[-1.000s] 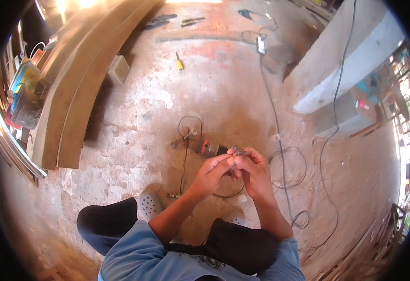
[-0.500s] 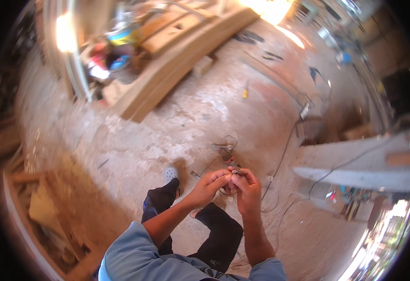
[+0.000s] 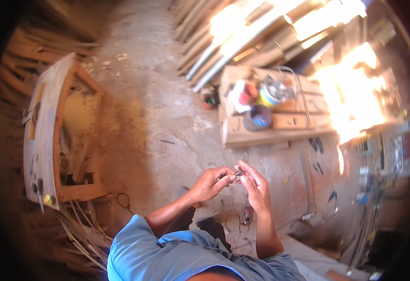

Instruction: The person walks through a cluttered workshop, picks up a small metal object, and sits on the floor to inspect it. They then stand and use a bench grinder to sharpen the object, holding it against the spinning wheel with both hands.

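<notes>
Hands of a person in a blue shirt (image 3: 186, 250) meet above the floor (image 3: 186, 159), with a small metal piece (image 3: 239, 173) between them. Clock places here are counted from that piece, with twelve o'clock toward the top of the view. The left hand (image 3: 213, 184) comes in from eight o'clock. Its fingers (image 3: 224, 170) are bent, and the tips press close to the thumb, pinching the near end of the piece. The right hand (image 3: 256, 189) comes up from five o'clock. Its fingers (image 3: 249, 167) are straighter and only a little way off the thumb, with the dark end of the piece in that small gap. How tight they squeeze, one cannot tell.

Near six o'clock, a dark power tool (image 3: 247, 215) with some red on it is on the floor, and a thin cord (image 3: 236, 232) curls beside it. At one o'clock are thick wooden beams (image 3: 256, 137). On them sit a dark bucket (image 3: 257, 122) with something blue inside, a red pot (image 3: 248, 95) and a yellow and blue tub (image 3: 269, 97). Far off, between nine and ten o'clock, stands a wooden surface (image 3: 50, 122). A small yellow thing (image 3: 48, 200) is at its nearer end. A thin dark strip (image 3: 167, 141) lies on the floor at ten o'clock.
</notes>
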The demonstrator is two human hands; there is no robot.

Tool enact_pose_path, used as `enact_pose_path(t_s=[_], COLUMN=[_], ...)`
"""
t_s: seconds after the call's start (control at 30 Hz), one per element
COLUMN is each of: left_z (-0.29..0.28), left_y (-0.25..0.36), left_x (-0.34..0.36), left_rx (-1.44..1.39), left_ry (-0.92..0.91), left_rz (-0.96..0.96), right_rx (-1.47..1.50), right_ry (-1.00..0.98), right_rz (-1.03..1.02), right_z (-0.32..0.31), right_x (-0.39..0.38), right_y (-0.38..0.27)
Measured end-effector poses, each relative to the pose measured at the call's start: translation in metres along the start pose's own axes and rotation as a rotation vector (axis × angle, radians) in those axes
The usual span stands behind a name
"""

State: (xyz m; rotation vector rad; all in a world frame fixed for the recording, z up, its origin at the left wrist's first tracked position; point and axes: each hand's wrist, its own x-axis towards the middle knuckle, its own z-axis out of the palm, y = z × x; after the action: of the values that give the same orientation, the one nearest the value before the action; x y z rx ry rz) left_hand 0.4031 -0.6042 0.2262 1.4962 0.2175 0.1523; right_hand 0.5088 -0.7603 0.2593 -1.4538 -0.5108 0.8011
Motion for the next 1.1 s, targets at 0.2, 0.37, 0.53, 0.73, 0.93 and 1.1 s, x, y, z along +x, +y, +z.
enact_pose_path(t_s=[0.2, 0.37, 0.53, 0.73, 0.93, 1.1], left_z=[-0.13, -0.203, -0.29, -0.463, -0.64, -0.787], left_y=[0.046, 0.048, 0.013, -0.009, 0.044, 0.048], left_x=[-0.053, -0.077, -0.029, 0.115, 0.236, 0.336], left_rx=[0.115, 0.115, 0.089, -0.095, -0.134, -0.198], left_ry=[0.328, 0.594, 0.728, 0.764, 0.82, 0.86], left_rz=[-0.038, -0.155, -0.222, -0.286, -0.176, -0.126], right_rx=[0.057, 0.046, 0.048, 0.073, 0.005, -0.026], right_ry=[-0.387, -0.516, -0.531, -0.542, -0.728, -0.669], right_rz=[0.071, 0.157, 0.173, 0.433, 0.255, 0.249], right_z=[0.135, 0.229, 0.289, 0.36, 0.439, 0.517], right_x=[0.099, 0.167, 0.275, 0.497, 0.711, 0.876], right_y=[-0.03, -0.015, 0.022, 0.009, -0.053, -0.069])
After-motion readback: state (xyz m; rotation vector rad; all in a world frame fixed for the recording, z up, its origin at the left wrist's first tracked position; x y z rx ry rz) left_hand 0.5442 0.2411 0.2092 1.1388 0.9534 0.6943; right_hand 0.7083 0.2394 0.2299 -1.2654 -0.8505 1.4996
